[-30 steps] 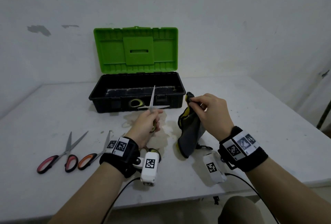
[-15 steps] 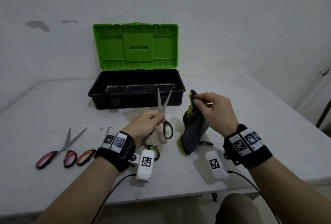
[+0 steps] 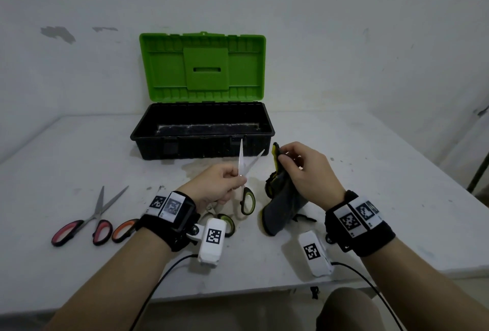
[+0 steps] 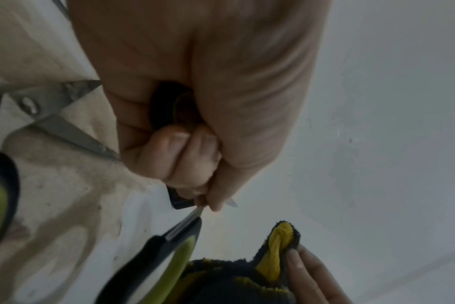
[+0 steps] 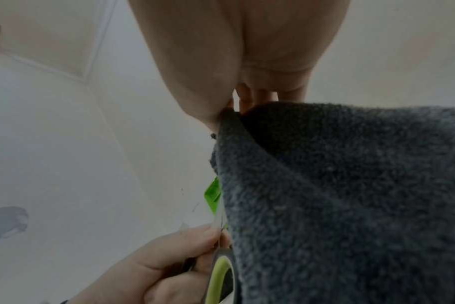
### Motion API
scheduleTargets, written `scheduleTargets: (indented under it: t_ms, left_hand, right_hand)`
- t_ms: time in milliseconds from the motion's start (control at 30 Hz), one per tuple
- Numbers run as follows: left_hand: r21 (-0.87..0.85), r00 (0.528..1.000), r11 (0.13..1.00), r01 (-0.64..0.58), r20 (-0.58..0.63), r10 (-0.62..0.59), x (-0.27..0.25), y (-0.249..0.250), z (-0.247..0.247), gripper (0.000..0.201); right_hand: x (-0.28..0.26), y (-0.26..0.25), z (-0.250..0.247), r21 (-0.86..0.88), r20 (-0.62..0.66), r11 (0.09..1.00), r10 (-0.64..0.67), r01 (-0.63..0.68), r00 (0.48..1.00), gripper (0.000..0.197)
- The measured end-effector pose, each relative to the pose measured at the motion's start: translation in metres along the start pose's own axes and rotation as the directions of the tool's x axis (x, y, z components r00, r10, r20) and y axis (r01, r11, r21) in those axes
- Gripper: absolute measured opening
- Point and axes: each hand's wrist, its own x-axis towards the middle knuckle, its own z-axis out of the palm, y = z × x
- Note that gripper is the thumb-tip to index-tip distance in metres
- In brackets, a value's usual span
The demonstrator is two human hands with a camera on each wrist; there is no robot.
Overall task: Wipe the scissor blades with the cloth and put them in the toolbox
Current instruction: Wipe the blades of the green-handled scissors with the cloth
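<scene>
My left hand (image 3: 223, 185) grips green-handled scissors (image 3: 244, 171) near the pivot, blades spread apart and pointing up, one handle loop (image 3: 248, 199) hanging below. In the left wrist view my fingers (image 4: 185, 148) curl round the scissors (image 4: 169, 246). My right hand (image 3: 304, 169) pinches the top of a grey and yellow cloth (image 3: 283, 206), whose lower end rests on the table, just right of the blades. The cloth (image 5: 351, 205) fills the right wrist view, with the left hand (image 5: 169, 267) below. The black toolbox (image 3: 202, 145) stands open behind, green lid (image 3: 202, 66) up.
On the white table (image 3: 370, 198) at the left lie red-handled scissors (image 3: 87, 219) and orange-handled scissors (image 3: 124, 228), partly hidden by my left wrist. Another green-handled pair (image 3: 225, 222) lies under my left hand. The table's front edge is near my forearms.
My left hand turned the scissors so both blades point up and narrowed their spread, and one handle loop now hangs free. My right hand stayed put with the cloth.
</scene>
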Motion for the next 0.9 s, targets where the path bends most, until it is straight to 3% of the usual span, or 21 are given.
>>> scheduleTargets:
  t_ms: [100,233,500,733,900]
  left_hand:
    - [-0.053,1.0,0.999,0.014,-0.008,-0.015,-0.001,0.003,-0.001,0.019]
    - [-0.032,0.999,0.999,0.034,0.012,-0.034,-0.002,0.007,-0.002,0.015]
    - [-0.131,0.997,0.989,0.066,0.054,-0.059,-0.001,0.007,0.007,0.021]
    - [-0.167,0.992,0.983,0.079,0.108,-0.062,-0.001,0.011,0.001,0.006]
    - [-0.184,0.992,0.977,0.107,0.091,-0.092,0.0,0.006,-0.003,0.02]
  right_hand:
    - [-0.001,-0.001,0.001,0.003,0.014,1.0,0.002,-0.002,1.0,0.006]
    - [-0.005,-0.001,0.004,-0.018,-0.006,0.999,-0.037,0.037,0.999,0.003]
    - [-0.002,-0.002,0.021,-0.151,0.125,0.959,-0.223,0.24,0.967,0.011]
    - [0.001,0.0,0.02,-0.215,0.091,0.934,-0.271,0.284,0.958,0.01]
    - [0.0,-0.002,0.018,-0.234,0.061,0.937,-0.251,0.258,0.966,0.01]
